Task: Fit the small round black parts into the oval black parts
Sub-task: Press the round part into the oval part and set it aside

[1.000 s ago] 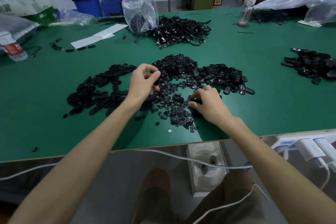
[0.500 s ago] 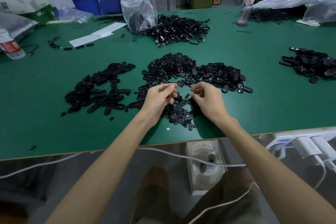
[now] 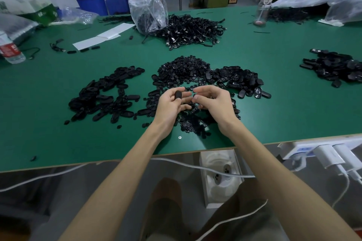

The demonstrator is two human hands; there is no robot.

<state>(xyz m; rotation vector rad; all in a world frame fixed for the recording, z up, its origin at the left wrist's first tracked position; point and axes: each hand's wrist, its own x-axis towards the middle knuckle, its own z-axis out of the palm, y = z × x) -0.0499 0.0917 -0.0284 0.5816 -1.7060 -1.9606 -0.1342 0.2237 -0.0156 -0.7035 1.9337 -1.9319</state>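
left hand (image 3: pixel 170 105) pinches one oval black part (image 3: pixel 178 95) between thumb and fingers, above the green table (image 3: pixel 49 139). right hand (image 3: pixel 215 103) is just beside it, fingers curled toward the part; whether it holds anything cannot be determined. the hands are close together, fingertips nearly meeting. small round black parts (image 3: pixel 186 68) lie heaped just beyond the hands; loose oval black parts (image 3: pixel 105 94) lie to the left.
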